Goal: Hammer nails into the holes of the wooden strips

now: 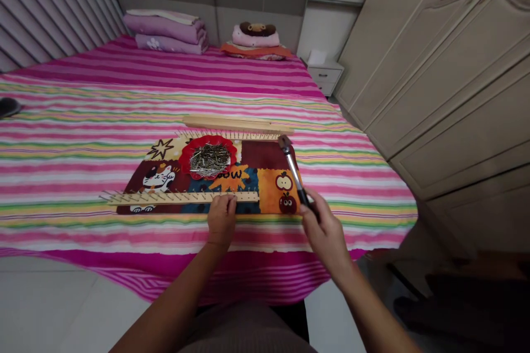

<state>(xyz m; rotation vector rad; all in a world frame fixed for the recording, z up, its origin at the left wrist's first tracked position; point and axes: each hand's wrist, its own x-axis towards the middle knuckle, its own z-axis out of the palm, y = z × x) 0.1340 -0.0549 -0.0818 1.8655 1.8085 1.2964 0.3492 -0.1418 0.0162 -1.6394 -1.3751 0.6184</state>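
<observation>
Dim, diffuse room light; lower right corner in deep shadow; wide-angle stretch toward edges; hammer shaft glints.
</observation>
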